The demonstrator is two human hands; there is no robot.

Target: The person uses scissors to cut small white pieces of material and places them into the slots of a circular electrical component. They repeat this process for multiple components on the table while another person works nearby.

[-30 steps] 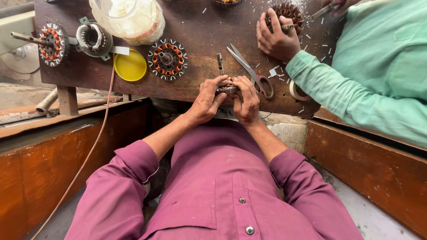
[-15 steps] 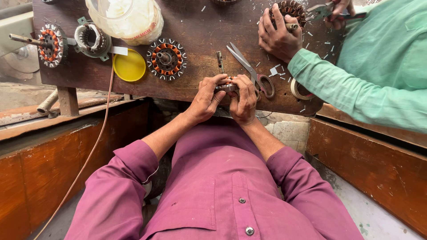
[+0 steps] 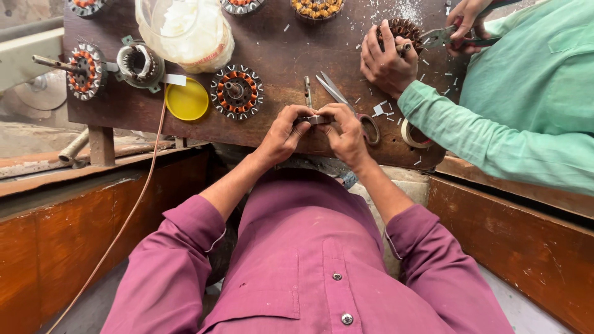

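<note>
My left hand (image 3: 283,131) and my right hand (image 3: 344,133) meet at the near edge of a dark wooden workbench (image 3: 278,55). Together they pinch a small metal part (image 3: 317,119) between the fingertips; most of it is hidden by my fingers. A pair of scissors (image 3: 346,104) lies just beyond my right hand. A copper-wound stator (image 3: 236,91) sits on the bench left of my hands.
A yellow lid (image 3: 186,99), two more wound stators (image 3: 83,70) and a clear plastic jar (image 3: 185,28) stand at the left. A person in a green sleeve (image 3: 495,133) holds a stator (image 3: 405,31) and pliers (image 3: 455,36) at the right. A tape roll (image 3: 413,133) lies nearby.
My hands stay together on the small part with only slight finger shifts. The other person's hands moved a little at the far right with the pliers.
</note>
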